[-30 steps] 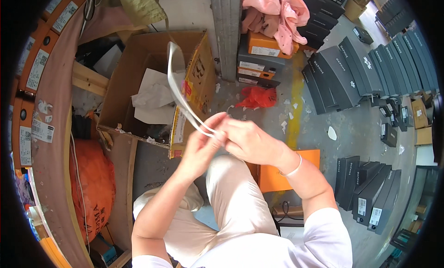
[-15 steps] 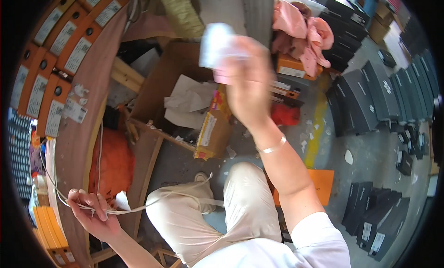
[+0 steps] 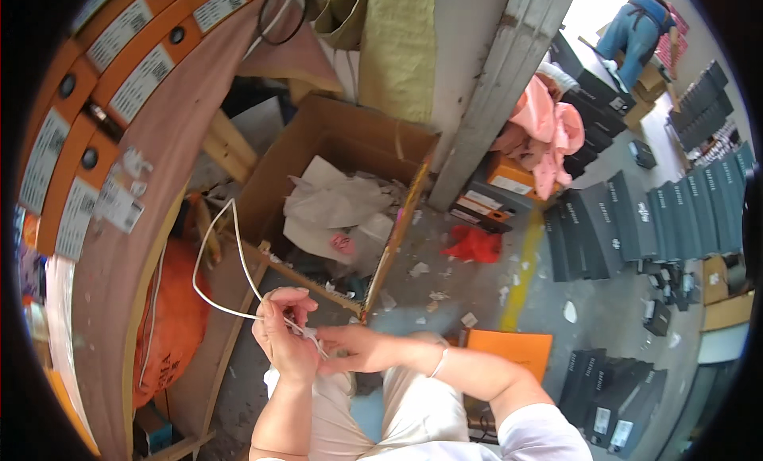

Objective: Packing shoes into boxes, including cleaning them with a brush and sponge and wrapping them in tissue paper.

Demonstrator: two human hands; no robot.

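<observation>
Both my hands meet low in the middle of the head view, above my lap. My left hand (image 3: 284,334) pinches a thin white cable (image 3: 208,250) that loops up and to the left in a bend. My right hand (image 3: 358,351) comes in from the right and grips the same cable's end beside my left fingers, where a small white piece sits. A bracelet is on my right wrist. Just beyond my hands stands an open cardboard box (image 3: 401,222) with crumpled white paper (image 3: 338,211) inside.
An orange mesh sack (image 3: 171,318) lies at left beside a curved table edge with orange labelled boxes (image 3: 95,71). Dark flat boxes (image 3: 636,222) line the floor at right, with an orange sheet (image 3: 513,350), red scrap (image 3: 474,244) and pink cloth (image 3: 548,127). Another person (image 3: 636,24) stands far back.
My right hand, raised toward the box holding something pale half a second ago, has come down to meet my left. My left hand moved from the far lower left to the middle with the cable.
</observation>
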